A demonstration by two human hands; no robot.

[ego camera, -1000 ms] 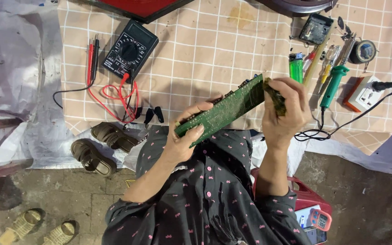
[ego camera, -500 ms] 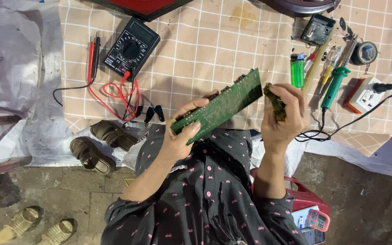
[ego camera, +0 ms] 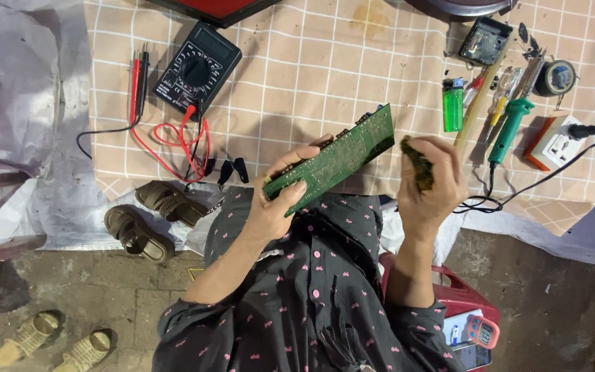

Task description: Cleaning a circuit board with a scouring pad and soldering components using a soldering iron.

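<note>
Green and flat, a long circuit board (ego camera: 332,160) sits tilted above the checked tablecloth (ego camera: 297,76), pinched at its lower end by the left hand (ego camera: 277,200), thumb on its face and fingers behind. The right hand (ego camera: 432,182), just beside the board's far end but apart from it, is closed on a small dark, rough-looking wad (ego camera: 418,164). Wiping such a board likely goes best with light strokes and a steady edge grip. A black multimeter (ego camera: 197,72) with red leads, a green lighter (ego camera: 452,105) and a green-handled soldering iron (ego camera: 507,131) lie nearby.
</note>
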